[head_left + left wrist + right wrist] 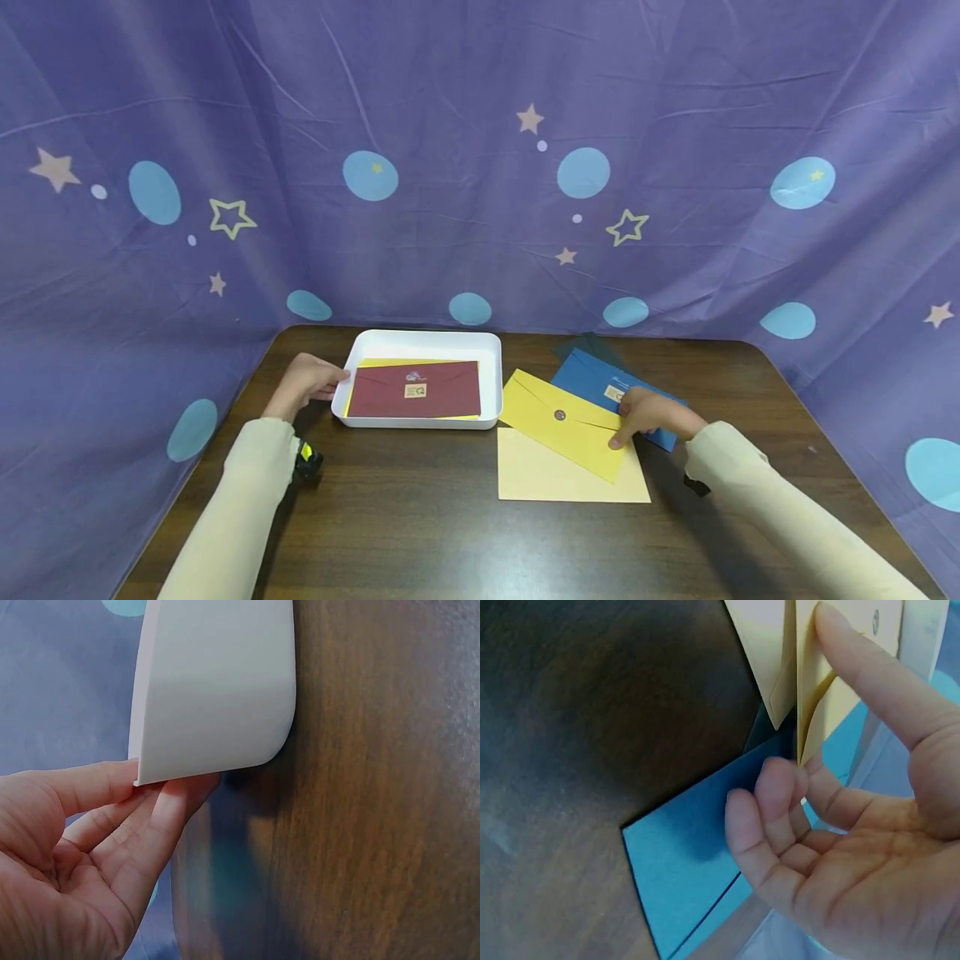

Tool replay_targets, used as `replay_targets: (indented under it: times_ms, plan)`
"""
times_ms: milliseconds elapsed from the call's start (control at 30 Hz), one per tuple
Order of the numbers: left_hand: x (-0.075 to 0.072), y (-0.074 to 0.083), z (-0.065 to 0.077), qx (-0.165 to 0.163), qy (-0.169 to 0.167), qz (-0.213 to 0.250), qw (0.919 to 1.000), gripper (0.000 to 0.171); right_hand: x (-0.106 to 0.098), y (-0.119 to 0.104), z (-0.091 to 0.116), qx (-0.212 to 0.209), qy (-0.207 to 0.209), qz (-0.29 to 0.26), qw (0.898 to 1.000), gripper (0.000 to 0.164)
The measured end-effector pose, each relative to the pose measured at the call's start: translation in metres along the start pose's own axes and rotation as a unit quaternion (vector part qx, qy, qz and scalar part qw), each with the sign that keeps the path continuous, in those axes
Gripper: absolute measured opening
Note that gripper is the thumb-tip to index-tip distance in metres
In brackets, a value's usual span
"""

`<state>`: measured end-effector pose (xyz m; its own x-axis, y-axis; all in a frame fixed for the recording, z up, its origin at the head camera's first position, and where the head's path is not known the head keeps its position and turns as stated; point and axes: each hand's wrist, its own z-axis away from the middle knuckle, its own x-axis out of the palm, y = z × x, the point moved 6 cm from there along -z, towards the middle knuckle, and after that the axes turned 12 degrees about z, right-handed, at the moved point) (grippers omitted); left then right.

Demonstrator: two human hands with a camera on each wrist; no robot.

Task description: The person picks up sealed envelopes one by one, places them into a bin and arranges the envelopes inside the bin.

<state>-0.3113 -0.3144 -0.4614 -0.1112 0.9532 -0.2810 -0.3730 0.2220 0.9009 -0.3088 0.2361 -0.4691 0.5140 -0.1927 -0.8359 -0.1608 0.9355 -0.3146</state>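
Note:
At the left end of a white tray (427, 343), my left hand (303, 382) pinches the rim; the left wrist view puts the thumb at the edge and the other fingers beneath it. A maroon envelope (450, 392) lies in the tray over yellow paper (378, 362). To the right, my right hand (652, 412) pinches a yellow envelope (536, 408) by its near right corner. This envelope slants over a cream envelope (528, 479) and part of a blue envelope (581, 375). In the right wrist view the thumb (877, 671) presses its face, with curled fingers opposite.
Behind the blue envelope a dark teal envelope (596, 342) is partly covered. The brown wooden table (405, 508) carries everything. A purple curtain (465, 250) with stars and blue spots hangs behind and on both sides.

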Motion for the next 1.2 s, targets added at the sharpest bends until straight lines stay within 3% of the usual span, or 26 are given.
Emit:
replay_targets:
  times_ms: [267, 500, 600, 767, 867, 1067, 1200]
  plan:
    - [0.0, 0.001, 0.0, 0.003, -0.003, 0.003, 1.0, 0.036, -0.004, 0.011, 0.002, -0.038, -0.031, -0.113, 0.992, 0.026]
    - [0.001, -0.001, -0.001, -0.001, -0.007, -0.001, 1.0, 0.037, -0.003, 0.025, 0.002, -0.037, -0.049, -0.208, 0.976, 0.026]
    - [0.001, 0.0, 0.0, -0.002, -0.005, 0.0, 1.0, 0.037, -0.003, 0.028, 0.003, -0.034, -0.062, -0.275, 0.959, 0.034]
    - [-0.001, 0.001, 0.001, -0.001, -0.001, 0.002, 1.0, 0.038, -0.002, 0.03, 0.005, -0.032, -0.085, -0.384, 0.919, 0.058]
    - [-0.001, 0.002, 0.002, -0.002, 0.002, -0.002, 1.0, 0.04, 0.001, 0.031, 0.004, -0.027, -0.089, -0.425, 0.9, 0.05]
    - [-0.001, -0.001, -0.001, -0.009, 0.006, 0.002, 0.9999, 0.04, 0.008, 0.035, 0.002, -0.01, -0.082, -0.473, 0.877, 0.027]
    - [0.0, -0.001, -0.001, -0.006, 0.003, 0.005, 1.0, 0.039, 0.013, 0.035, 0.003, 0.005, -0.083, -0.527, 0.846, 0.018]
